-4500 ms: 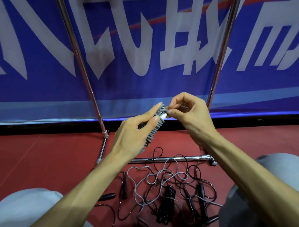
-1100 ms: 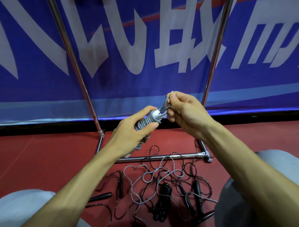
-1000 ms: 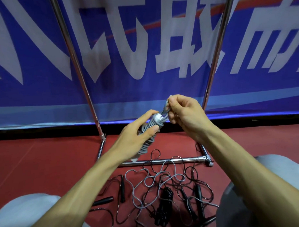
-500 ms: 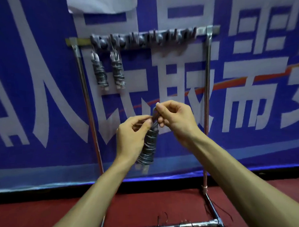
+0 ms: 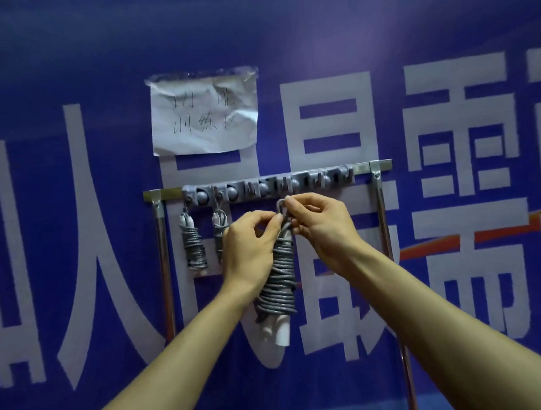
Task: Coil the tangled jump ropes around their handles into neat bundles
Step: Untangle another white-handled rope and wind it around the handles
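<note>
A metal rack (image 5: 382,166) of two upright poles and a top crossbar carries a grey hook strip (image 5: 268,189). From hooks at the strip's left end hang two coiled jump-rope bundles, side by side: the left bundle (image 5: 194,248) fully seen, the right bundle (image 5: 218,228) partly hidden.

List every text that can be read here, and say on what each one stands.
"训练区": handwritten lower line on the paper note; the upper line is too faint to read.
"人", "最", "需": large white characters on the blue banner; others are hidden or cut off.
No text shows on the rack or the rope bundle.
</note>
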The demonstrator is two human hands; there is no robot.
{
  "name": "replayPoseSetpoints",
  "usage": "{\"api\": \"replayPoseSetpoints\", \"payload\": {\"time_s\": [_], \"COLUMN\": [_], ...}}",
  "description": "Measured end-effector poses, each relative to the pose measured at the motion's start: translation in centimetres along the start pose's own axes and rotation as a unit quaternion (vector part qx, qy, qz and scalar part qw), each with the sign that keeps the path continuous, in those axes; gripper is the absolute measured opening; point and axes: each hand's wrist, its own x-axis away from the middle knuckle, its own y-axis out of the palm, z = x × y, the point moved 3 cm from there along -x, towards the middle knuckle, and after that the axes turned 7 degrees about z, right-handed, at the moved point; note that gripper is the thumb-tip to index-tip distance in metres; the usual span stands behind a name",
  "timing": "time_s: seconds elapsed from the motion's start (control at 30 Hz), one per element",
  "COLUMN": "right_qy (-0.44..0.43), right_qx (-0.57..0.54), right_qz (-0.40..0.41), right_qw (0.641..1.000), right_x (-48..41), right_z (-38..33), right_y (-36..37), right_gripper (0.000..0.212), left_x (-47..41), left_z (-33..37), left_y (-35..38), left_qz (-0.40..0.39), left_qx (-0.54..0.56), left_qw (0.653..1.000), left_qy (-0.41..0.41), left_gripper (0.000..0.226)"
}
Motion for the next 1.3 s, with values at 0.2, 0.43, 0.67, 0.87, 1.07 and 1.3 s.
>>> {"api": "replayPoseSetpoints", "payload": {"time_s": [0.2, 0.43, 0.67, 0.87, 1.07, 1.3], "right_qy": [-0.001, 0.011, 0.006, 0.025, 0.03, 0.048], "right_qx": [0.048, 0.065, 0.088, 0.11, 0.126, 0.098], "right_qz": [0.011, 0.051, 0.123, 0.162, 0.132, 0.091], "right_qw": [0.999, 0.997, 0.989, 0.98, 0.983, 0.99], "right_x": [-5.4, -12.6, -16.5, -17.5, -16.6, -14.3], "right_z": [3.4, 7.0, 8.4, 9.2, 10.3, 10.7], "right_y": [0.7, 3.7, 5.7, 6.0, 5.2, 3.5], "right_gripper": [0.01, 0.005, 0.003, 0.014, 0.011, 0.021], "left_x": [-5.1, -10.4, -13.7, -14.6, -13.5, -10.9], "left_z": [-4.1, -10.2, -12.3, -13.2, -14.1, -13.1], "left_y": [2.0, 3.7, 5.0, 5.5, 5.3, 3.2], "left_qz": [-0.031, 0.025, 0.033, 0.034, -0.001, -0.059], "left_qx": [-0.024, 0.076, 0.135, 0.141, 0.073, 0.104], "left_qw": [0.997, 0.969, 0.945, 0.931, 0.947, 0.943], "left_qy": [-0.071, -0.234, -0.296, -0.336, -0.313, -0.31], "left_gripper": [0.016, 0.011, 0.014, 0.014, 0.01, 0.025]}}
